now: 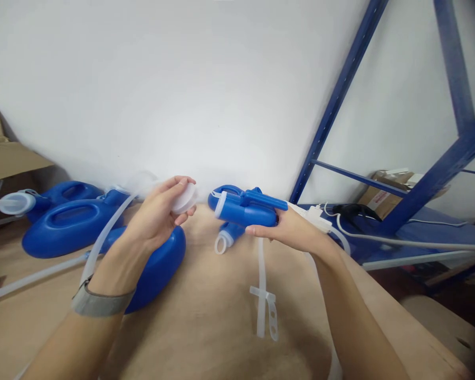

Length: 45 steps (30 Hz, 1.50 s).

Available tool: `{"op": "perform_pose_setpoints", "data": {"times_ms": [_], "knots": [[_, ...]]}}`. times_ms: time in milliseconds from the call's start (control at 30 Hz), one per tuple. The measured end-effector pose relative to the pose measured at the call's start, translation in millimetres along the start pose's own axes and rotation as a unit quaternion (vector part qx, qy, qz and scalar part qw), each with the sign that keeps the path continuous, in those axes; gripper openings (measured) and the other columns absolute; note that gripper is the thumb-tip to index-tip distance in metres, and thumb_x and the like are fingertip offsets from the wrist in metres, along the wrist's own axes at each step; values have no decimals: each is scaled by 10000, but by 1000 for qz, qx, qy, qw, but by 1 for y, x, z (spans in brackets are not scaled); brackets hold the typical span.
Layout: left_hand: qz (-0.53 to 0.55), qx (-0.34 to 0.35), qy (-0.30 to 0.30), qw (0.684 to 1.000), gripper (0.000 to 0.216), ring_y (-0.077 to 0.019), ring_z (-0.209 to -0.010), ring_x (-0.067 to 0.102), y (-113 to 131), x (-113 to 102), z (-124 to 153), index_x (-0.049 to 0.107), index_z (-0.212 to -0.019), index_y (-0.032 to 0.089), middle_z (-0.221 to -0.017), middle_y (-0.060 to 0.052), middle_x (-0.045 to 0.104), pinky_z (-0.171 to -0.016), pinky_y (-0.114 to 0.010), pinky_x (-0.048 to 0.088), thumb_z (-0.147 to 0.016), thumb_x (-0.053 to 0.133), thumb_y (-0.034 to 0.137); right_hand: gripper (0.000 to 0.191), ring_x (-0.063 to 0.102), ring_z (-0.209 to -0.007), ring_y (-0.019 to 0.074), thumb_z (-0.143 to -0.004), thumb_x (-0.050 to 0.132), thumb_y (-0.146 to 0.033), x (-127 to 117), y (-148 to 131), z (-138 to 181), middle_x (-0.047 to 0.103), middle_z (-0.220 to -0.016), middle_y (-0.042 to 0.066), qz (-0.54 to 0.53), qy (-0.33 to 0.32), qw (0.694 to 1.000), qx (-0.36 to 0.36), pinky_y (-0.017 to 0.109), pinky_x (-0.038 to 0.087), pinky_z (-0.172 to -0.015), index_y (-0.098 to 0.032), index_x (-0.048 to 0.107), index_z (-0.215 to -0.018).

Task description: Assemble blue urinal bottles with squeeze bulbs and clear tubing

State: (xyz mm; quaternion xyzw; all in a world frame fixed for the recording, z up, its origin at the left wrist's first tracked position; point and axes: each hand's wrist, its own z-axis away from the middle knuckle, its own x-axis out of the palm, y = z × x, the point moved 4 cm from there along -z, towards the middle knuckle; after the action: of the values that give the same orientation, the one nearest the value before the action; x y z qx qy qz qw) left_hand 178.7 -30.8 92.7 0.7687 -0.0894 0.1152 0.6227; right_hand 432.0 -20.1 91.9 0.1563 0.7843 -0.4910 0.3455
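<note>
Closed round a white round cap [185, 198], my left hand [168, 203] is raised above the table, its thumb on the cap's edge. My right hand [279, 227] grips a blue plastic spout [245, 208] with a white rim facing left and a handle along its top. The cap and the rim are apart. Behind and below the held spout are a blue bottle [216, 199] and another blue spout with a white ring [221, 244]. Under my left forearm lies a large blue bottle [160, 272], partly hidden.
Blue handled bottles [69, 229] with clear hoses lie at the left, beside a cardboard box [11, 161]. A clear tube [261, 311] with a strap clip lies front centre on the wooden table [206, 327]. A blue metal rack [340, 100] and white cables [380, 240] stand right.
</note>
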Motion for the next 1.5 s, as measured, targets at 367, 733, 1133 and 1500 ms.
{"op": "perform_pose_setpoints", "data": {"times_ms": [367, 733, 1133, 1500], "knots": [[-24, -72, -13, 997, 287, -93, -548, 470, -32, 25, 6, 602, -826, 177, -687, 16, 510, -386, -144, 288, -947, 582, 437, 713, 692, -1180, 307, -749, 861, -571, 1, -16, 6, 727, -1278, 29, -29, 19, 999, -42, 439, 581, -996, -348, 647, -1391], [-87, -161, -114, 977, 912, -125, -572, 518, -23, 20, 21, 285, -1595, 382, -740, 34, 576, -472, -191, 395, -845, 789, 506, 676, 712, -1127, 289, -790, 842, -554, 5, -11, 4, 745, -1239, 21, -32, 52, 997, -39, 455, 564, -1017, -350, 632, -1399], [-114, -37, -112, 986, 692, -309, -1188, 670, -7, 11, 15, 439, -1506, 325, -1311, -104, 672, -993, -450, 553, -911, 689, 574, 697, 701, -1162, 309, -730, 877, -579, 14, -13, 3, 738, -1267, 33, -31, -30, 999, -28, 443, 584, -965, -332, 674, -1350], [-241, 49, -81, 966, 668, -341, -1385, 522, -23, 6, 14, 449, -1582, 359, -1449, -72, 607, -1131, -470, 454, -989, 480, 664, 781, 713, -1078, 297, -681, 898, -605, 17, -12, 4, 733, -1239, 37, -32, -31, 998, -48, 421, 582, -890, -327, 627, -1359]]}}
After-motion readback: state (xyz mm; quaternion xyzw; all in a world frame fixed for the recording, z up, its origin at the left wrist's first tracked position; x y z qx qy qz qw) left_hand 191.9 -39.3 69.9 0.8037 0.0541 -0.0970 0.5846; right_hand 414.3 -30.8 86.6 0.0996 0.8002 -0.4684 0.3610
